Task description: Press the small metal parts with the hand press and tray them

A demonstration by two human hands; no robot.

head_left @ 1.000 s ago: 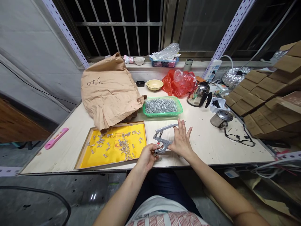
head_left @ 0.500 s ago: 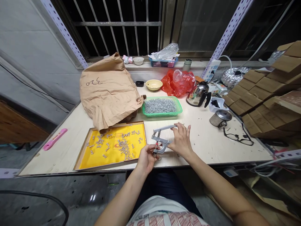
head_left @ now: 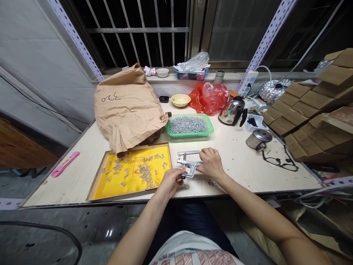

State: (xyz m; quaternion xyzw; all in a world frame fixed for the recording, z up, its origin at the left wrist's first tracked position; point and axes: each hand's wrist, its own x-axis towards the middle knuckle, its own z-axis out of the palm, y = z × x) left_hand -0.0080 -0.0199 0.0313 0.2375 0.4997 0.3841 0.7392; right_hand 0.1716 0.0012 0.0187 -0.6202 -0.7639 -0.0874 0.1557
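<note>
My right hand (head_left: 211, 163) is closed round the handles of the grey metal hand press pliers (head_left: 185, 162), squeezing them together near the table's front edge. My left hand (head_left: 169, 182) pinches a small metal part at the pliers' jaw; the part itself is too small to make out. Just left of my hands lies the wooden tray with a yellow liner (head_left: 110, 184), with several small metal pieces scattered on it. Behind the pliers stands a green basket (head_left: 211, 129) heaped with silvery metal parts.
A crumpled brown paper bag (head_left: 127, 106) sits at the back left, a pink tool (head_left: 65, 163) at the far left. A steel kettle (head_left: 233, 110), metal mug (head_left: 257, 140), glasses (head_left: 280, 162), red plastic bag (head_left: 209, 97), yellow bowl (head_left: 180, 99) and stacked cardboard boxes (head_left: 309, 110) fill the right.
The pliers' upper handle has come down from raised to closed as my right hand went from spread fingers to a grip. My left hand stayed at the jaw.
</note>
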